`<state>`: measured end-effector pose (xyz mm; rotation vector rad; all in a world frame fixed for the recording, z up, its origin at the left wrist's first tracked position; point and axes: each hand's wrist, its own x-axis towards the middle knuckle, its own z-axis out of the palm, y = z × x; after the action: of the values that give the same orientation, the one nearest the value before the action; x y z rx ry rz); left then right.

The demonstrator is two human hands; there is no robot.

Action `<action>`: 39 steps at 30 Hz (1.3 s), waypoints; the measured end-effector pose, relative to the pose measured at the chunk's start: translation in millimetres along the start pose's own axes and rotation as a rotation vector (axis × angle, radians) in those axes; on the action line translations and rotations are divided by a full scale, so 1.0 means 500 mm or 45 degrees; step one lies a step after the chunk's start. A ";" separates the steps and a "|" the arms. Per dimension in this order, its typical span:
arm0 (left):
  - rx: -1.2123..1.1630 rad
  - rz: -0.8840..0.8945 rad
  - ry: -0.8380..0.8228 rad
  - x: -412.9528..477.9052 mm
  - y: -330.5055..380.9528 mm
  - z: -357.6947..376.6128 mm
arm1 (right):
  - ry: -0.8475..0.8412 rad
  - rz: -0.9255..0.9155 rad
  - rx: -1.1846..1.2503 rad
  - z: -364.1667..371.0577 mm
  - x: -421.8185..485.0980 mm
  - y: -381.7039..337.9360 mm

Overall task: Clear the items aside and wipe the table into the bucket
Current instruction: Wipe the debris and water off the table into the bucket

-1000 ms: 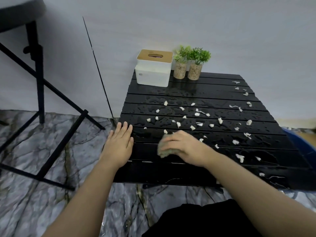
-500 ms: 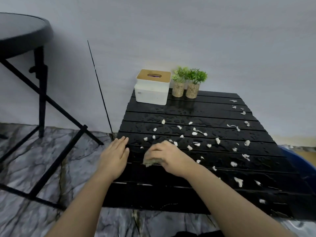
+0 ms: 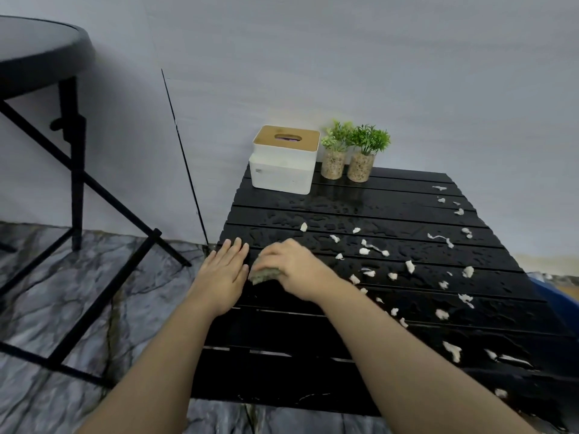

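A low black slatted table (image 3: 313, 346) is wet and strewn with several white paper scraps (image 3: 372, 249), mostly across its middle and right. My right hand (image 3: 291, 267) grips a greenish cloth (image 3: 264, 275) and presses it on the table near the left edge. My left hand (image 3: 224, 270) lies flat, fingers straight, on the table's left edge, right beside the cloth. A white tissue box with a wooden lid (image 3: 284, 158) and two small potted plants (image 3: 351, 151) stand at the far left corner. A blue bucket (image 3: 556, 299) shows partly past the table's right edge.
A round black side table (image 3: 40, 54) with crossed black legs stands on the marble-patterned floor (image 3: 62, 292) to the left. A grey wall runs behind the table. A thin black rod (image 3: 185, 158) leans against the wall near the table's left corner.
My right hand has slid the cloth leftward across the table to my left hand, leaving the swept slats free of scraps. The camera has tilted up. My left hand stays on the edge.
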<state>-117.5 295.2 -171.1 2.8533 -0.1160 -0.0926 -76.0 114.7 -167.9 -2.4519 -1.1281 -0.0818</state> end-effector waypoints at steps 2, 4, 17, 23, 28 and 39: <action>-0.014 0.001 0.023 -0.004 0.003 0.002 | 0.011 -0.025 -0.009 0.007 -0.020 -0.001; -0.015 0.003 0.041 -0.005 0.003 0.003 | -0.023 -0.055 -0.034 -0.022 -0.063 0.012; -0.066 -0.015 0.071 0.000 0.004 0.002 | -0.052 -0.128 -0.081 -0.065 0.019 0.036; -0.160 -0.056 0.175 0.047 0.024 -0.020 | -0.072 0.002 -0.103 -0.092 -0.095 0.079; -0.138 -0.008 0.097 0.110 0.051 -0.003 | -0.203 0.271 -0.070 -0.212 -0.210 0.133; -0.019 -0.010 0.062 0.114 0.045 0.010 | -0.087 0.131 -0.007 -0.061 0.031 0.105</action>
<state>-63.0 267.2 -172.3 2.8390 -0.0942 -0.0254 -23.0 82.9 -155.7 -2.5306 -1.0285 0.0306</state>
